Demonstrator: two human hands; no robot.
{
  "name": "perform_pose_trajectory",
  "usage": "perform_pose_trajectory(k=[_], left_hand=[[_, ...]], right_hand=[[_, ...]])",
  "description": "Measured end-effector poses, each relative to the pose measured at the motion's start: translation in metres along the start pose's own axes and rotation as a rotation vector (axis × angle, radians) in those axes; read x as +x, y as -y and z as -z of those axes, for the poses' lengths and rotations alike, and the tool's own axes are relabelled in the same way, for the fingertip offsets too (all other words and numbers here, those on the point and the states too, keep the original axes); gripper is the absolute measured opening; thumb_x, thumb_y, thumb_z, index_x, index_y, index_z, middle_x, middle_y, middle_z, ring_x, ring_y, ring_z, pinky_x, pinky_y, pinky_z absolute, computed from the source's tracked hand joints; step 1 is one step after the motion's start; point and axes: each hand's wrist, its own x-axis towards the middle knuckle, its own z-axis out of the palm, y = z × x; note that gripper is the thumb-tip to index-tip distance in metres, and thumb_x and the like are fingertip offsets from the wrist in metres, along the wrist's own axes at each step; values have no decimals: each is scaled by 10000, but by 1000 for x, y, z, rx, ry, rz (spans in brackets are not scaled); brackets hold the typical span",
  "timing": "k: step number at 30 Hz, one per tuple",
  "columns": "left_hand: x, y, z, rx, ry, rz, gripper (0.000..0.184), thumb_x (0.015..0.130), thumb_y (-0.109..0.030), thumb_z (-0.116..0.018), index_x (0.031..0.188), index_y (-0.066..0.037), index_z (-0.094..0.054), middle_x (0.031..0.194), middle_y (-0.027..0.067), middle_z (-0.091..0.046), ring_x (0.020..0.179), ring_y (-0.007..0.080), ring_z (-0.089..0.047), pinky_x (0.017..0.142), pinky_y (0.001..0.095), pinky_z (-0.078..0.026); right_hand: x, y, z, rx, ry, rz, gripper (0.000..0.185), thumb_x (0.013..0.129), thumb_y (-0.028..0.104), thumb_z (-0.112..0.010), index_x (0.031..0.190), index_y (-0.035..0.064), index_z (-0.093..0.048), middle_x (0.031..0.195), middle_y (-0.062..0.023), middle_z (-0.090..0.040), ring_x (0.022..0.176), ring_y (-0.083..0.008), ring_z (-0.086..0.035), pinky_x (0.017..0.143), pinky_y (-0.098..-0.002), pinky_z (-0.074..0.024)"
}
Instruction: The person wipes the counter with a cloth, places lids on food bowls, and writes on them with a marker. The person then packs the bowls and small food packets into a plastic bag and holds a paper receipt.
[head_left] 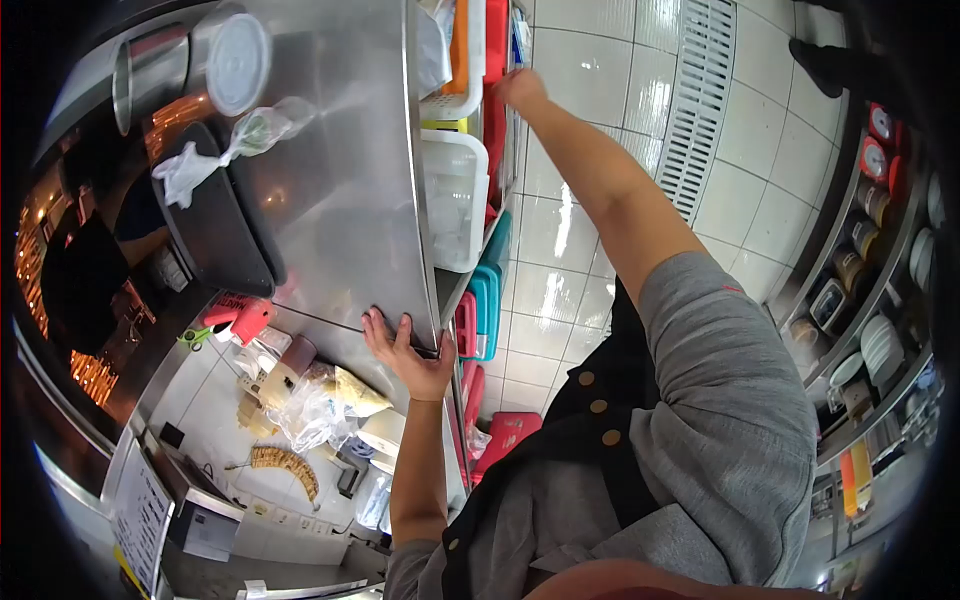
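My left hand point(405, 355) rests on the front edge of the stainless steel counter point(340, 200), fingers spread and thumb at the rim. Stretched out along the counter's front, my right hand point(521, 90) is closed at the edge of a red bin point(495, 120) on the shelf below the top. Its fingertips are partly hidden. Beside that bin stand a clear plastic container point(455, 200) and a white basket point(462, 105) with something orange in it.
On the counter lie a black tray point(220, 210), a knotted plastic bag point(265, 130) and a white-lidded tub point(238, 65). Teal bins point(488, 310) sit lower down. Across the tiled floor point(570, 230), with its drain grate point(695, 110), are shelves of dishes point(880, 350).
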Motion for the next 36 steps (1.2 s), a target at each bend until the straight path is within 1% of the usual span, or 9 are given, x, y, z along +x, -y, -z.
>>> perform_pose_trajectory(k=[3,5,7,11,23,29,30,32,36], left_hand=[[-2,1,-1,-1,2,-23,766,784,-229,-769,1446,-139,-391,1558,284,-260,1435,515,-227,1143,638,-195],[-2,2,-4,13,-7,-20,783,796,-229,-765,1464,-157,-363,1559,294,-244,1434,518,-227,1144,643,-193],[-1,1,-5,20,17,-25,787,809,-233,-762,1473,-159,-346,1560,302,-225,1434,520,-225,1144,645,-193],[-3,4,-4,7,37,-14,786,824,-255,-763,1479,-163,-338,1568,297,-200,1442,515,-215,1148,648,-182],[-3,8,-5,-12,33,-1,782,806,-238,-764,1468,-171,-354,1566,305,-182,1453,511,-191,1161,655,-151],[-3,6,-4,-25,-6,9,764,783,-217,-769,1442,-157,-387,1551,310,-225,1442,526,-202,1152,655,-177],[-2,6,-2,-10,-4,10,756,775,-214,-771,1432,-154,-403,1545,307,-250,1435,529,-213,1145,652,-192],[-1,0,2,6,-14,36,728,755,-214,-771,1402,-144,-443,1534,288,-306,1421,528,-243,1129,646,-213],[-4,-2,7,-4,-50,69,700,750,-222,-768,1376,-132,-468,1547,262,-304,1427,506,-249,1140,638,-190]], right_hand=[[-61,-5,-23,259,85,304,223,806,142,-668,1011,60,-699,998,-194,-696,937,-380,-658,850,-425,-528],[-77,-22,-61,195,-28,608,395,805,136,-655,1198,103,-630,1271,-152,-612,1207,-338,-541,1016,-454,-460],[-99,-21,-61,-377,-128,1007,378,862,169,-606,1239,142,-625,1342,-124,-583,1299,-296,-485,1123,-517,-350],[-110,-14,-98,604,370,720,385,887,214,-576,1266,158,-621,1354,-98,-585,1325,-276,-471,1157,-555,-265],[-83,18,-117,181,363,795,379,805,120,-596,1184,102,-617,1170,-141,-623,1195,-326,-520,1095,-551,-324],[-141,-78,-25,-80,-179,981,378,765,73,-605,1143,74,-615,1078,-162,-642,1130,-351,-544,1065,-548,-354],[-153,-108,-10,-92,-280,882,331,760,54,-586,1091,65,-596,1051,-163,-635,1075,-381,-554,1008,-523,-390],[-172,-188,-8,506,-289,155,145,904,72,-561,1048,50,-555,978,-148,-586,973,-293,-583,876,-435,-452],[-265,-192,98,786,-101,30,121,1057,191,-485,1028,75,-468,935,-39,-506,948,-154,-539,872,-359,-497]])
